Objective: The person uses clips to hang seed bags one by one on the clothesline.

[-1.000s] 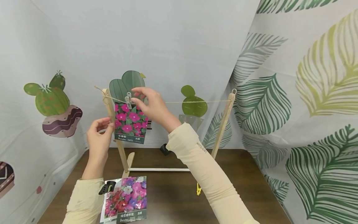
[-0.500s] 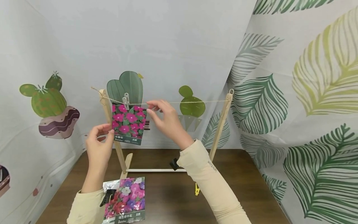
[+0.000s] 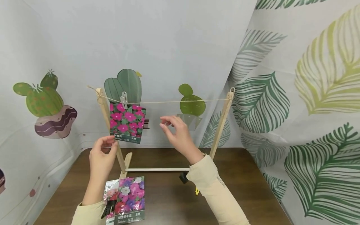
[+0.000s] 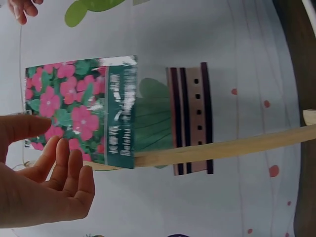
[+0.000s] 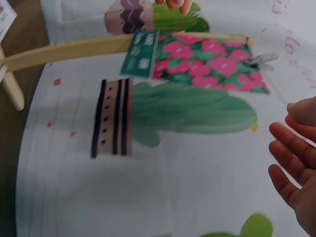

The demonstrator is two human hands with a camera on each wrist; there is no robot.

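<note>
A flower seed packet (image 3: 127, 123) with pink blooms hangs near the left end of a thin string (image 3: 168, 102). A pale clothespin (image 3: 124, 100) stands over its top edge at the string. My left hand (image 3: 103, 154) is by the packet's lower left corner, with loosely bent fingers. In the left wrist view, thumb and fingertips are apart and overlap the packet (image 4: 81, 106). Further right, below the string, my right hand (image 3: 180, 137) is away from the packet. Its fingers are loosely bent and hold nothing, as the right wrist view also shows.
The string runs between a left wooden post (image 3: 105, 112) and a right wooden post (image 3: 220, 128), joined low down by a white rod (image 3: 157, 169). More seed packets (image 3: 130, 200) lie overlapping on the brown table (image 3: 166, 203). A yellow clothespin (image 3: 197, 191) lies partly hidden by the right sleeve.
My right hand has let go of the pale clothespin and drawn away right and down. My left hand has come off the packet's left edge and dropped slightly. The packet hangs on the string.
</note>
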